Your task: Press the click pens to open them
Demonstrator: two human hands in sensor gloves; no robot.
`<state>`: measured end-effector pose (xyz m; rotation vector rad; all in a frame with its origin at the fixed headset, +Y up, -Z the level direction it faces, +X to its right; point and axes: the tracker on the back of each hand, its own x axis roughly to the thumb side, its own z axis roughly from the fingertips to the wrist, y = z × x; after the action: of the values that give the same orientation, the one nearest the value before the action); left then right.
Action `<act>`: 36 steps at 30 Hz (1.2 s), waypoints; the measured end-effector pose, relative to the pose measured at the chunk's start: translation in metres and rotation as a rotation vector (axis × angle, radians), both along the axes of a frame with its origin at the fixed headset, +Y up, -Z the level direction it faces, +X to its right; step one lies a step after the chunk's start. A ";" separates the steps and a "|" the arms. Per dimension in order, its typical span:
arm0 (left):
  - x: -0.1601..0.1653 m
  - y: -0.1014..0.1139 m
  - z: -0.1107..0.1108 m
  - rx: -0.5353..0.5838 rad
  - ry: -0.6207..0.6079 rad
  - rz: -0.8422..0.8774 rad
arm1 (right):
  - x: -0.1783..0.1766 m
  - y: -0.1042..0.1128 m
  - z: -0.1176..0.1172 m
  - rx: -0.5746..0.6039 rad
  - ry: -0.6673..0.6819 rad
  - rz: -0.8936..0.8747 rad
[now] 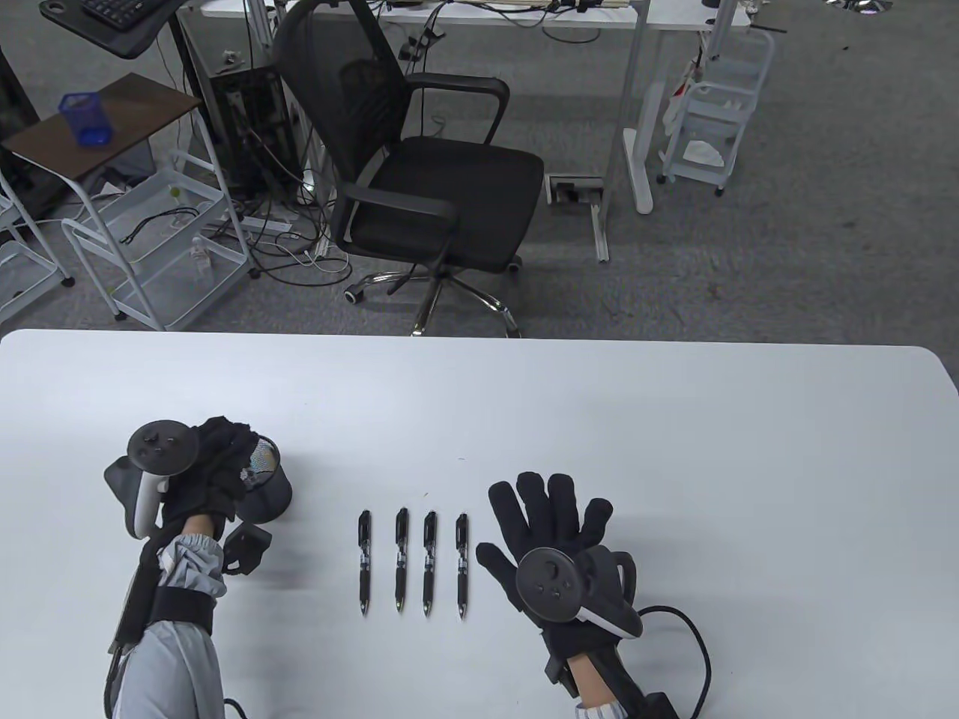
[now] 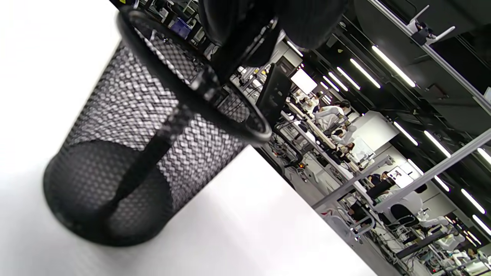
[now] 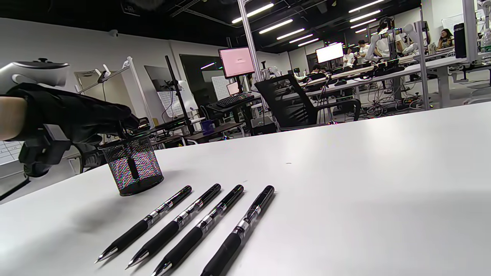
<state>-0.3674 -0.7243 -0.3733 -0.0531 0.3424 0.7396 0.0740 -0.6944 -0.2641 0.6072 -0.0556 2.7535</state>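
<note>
Several black click pens (image 1: 429, 562) lie side by side on the white table (image 1: 674, 449), tips toward me; they also show in the right wrist view (image 3: 207, 222). A black mesh pen cup (image 1: 270, 490) stands to their left. My left hand (image 1: 240, 449) is above the cup's rim and its fingers (image 2: 245, 23) pinch the top of one pen (image 2: 153, 142), which leans inside the cup (image 2: 126, 126). The cup (image 3: 132, 170) and left hand (image 3: 76, 115) show in the right wrist view. My right hand (image 1: 543, 502) rests flat on the table, fingers spread, just right of the pens, holding nothing.
A black office chair (image 1: 427, 187) stands beyond the table's far edge, with white rolling carts (image 1: 150, 247) on the floor at the left. A cable (image 1: 693, 636) loops on the table by my right wrist.
</note>
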 end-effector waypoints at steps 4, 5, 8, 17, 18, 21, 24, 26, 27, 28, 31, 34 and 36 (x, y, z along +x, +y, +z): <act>0.005 -0.003 0.002 -0.004 -0.006 -0.023 | 0.000 0.000 0.000 0.000 0.002 -0.005; 0.006 -0.004 0.002 -0.008 -0.007 -0.030 | 0.000 0.000 0.000 0.000 0.003 -0.005; 0.008 -0.005 0.003 -0.023 -0.001 -0.054 | 0.000 0.000 0.000 -0.001 0.006 -0.004; 0.014 0.000 0.003 -0.047 -0.008 -0.060 | 0.000 0.000 -0.001 -0.007 0.008 -0.014; 0.016 0.003 0.004 -0.049 -0.014 -0.056 | 0.000 0.001 0.000 -0.008 0.009 -0.016; 0.022 0.014 0.006 -0.044 -0.018 -0.059 | -0.001 0.002 0.000 -0.004 0.016 -0.020; 0.028 0.031 0.011 -0.033 -0.015 -0.087 | -0.002 0.004 0.002 0.002 0.025 -0.030; 0.033 0.044 0.016 -0.015 -0.012 -0.103 | -0.002 0.005 0.003 0.004 0.030 -0.036; 0.036 0.050 0.018 -0.004 -0.009 -0.116 | -0.002 0.006 0.003 0.005 0.031 -0.038; 0.039 0.057 0.022 0.008 -0.007 -0.134 | -0.002 0.007 0.004 0.007 0.033 -0.042; 0.049 0.076 0.032 0.051 -0.004 -0.161 | -0.002 0.010 0.006 0.020 0.042 -0.056; 0.058 0.093 0.043 0.078 -0.020 -0.149 | -0.003 0.011 0.007 0.022 0.049 -0.059; 0.065 0.106 0.054 0.105 -0.036 -0.130 | -0.004 0.011 0.009 0.023 0.058 -0.059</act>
<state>-0.3025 -0.6187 -0.3190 0.0547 0.2693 0.6257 0.0699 -0.6829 -0.2550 0.6795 -0.0903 2.6798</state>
